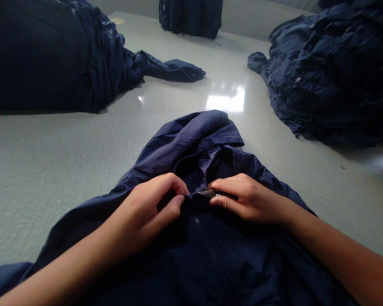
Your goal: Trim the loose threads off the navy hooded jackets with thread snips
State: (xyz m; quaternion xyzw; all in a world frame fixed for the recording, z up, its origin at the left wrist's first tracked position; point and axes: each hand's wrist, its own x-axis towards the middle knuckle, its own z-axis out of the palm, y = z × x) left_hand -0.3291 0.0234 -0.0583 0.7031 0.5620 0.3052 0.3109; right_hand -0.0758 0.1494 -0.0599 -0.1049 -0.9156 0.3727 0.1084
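Observation:
A navy hooded jacket (166,263) lies spread in front of me, its hood (188,136) pointing away. Down its front runs a closed zipper (207,240). My left hand (156,204) pinches the jacket at the neck opening, near the zipper's top. From the right, my right hand (245,197) grips small metal thread snips (206,193) between thumb and fingers. The blades point left, close to my left fingertips at the fabric edge. Whether they touch the fabric or a thread is too small to tell.
The jacket rests on a pale, glossy table (83,153). A tall stack of navy garments (44,55) stands at the left, with a loose sleeve (178,70) trailing from it. Another heaped pile (332,76) sits at the right. Further navy garments (191,17) are at the far edge.

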